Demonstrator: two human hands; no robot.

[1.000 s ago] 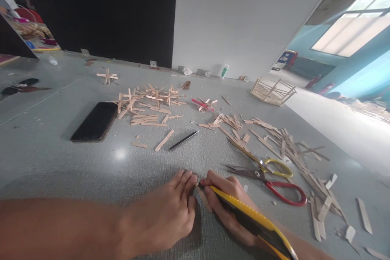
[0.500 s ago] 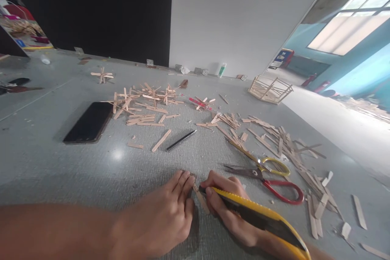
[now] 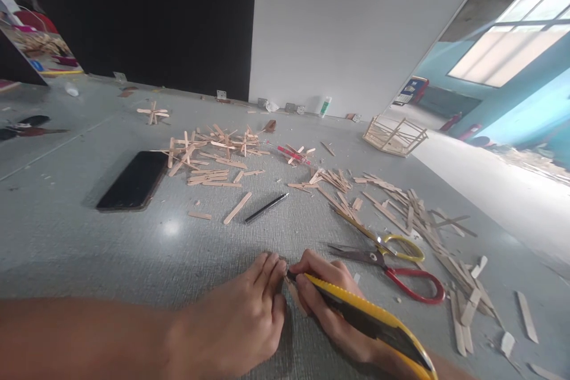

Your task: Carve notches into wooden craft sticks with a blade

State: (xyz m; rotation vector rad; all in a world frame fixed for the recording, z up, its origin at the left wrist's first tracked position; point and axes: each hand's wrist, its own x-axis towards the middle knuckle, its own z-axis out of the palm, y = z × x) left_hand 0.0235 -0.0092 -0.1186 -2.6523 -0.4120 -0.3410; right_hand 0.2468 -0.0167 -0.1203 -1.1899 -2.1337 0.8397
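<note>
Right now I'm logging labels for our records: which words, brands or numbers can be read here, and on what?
Nothing here reads clearly.
Tube at the back: print too small.
Box far right: blurred.
Knife in the right hand, stick under the left hand, phone, scissors: no marks show.

The bare left forearm point(image 3: 89, 338) lies low along the near edge of the grey speckled surface point(image 3: 66, 237), stretching in from the lower left corner. The left hand point(image 3: 236, 323) rests palm down, fingers straight and close together, tips pressed to the surface. The right hand point(image 3: 327, 297), at the lower right, is curled tight around a yellow-and-black utility knife point(image 3: 374, 323). Its fingertips seem to meet the left ones, though shadow blurs the contact.
</note>
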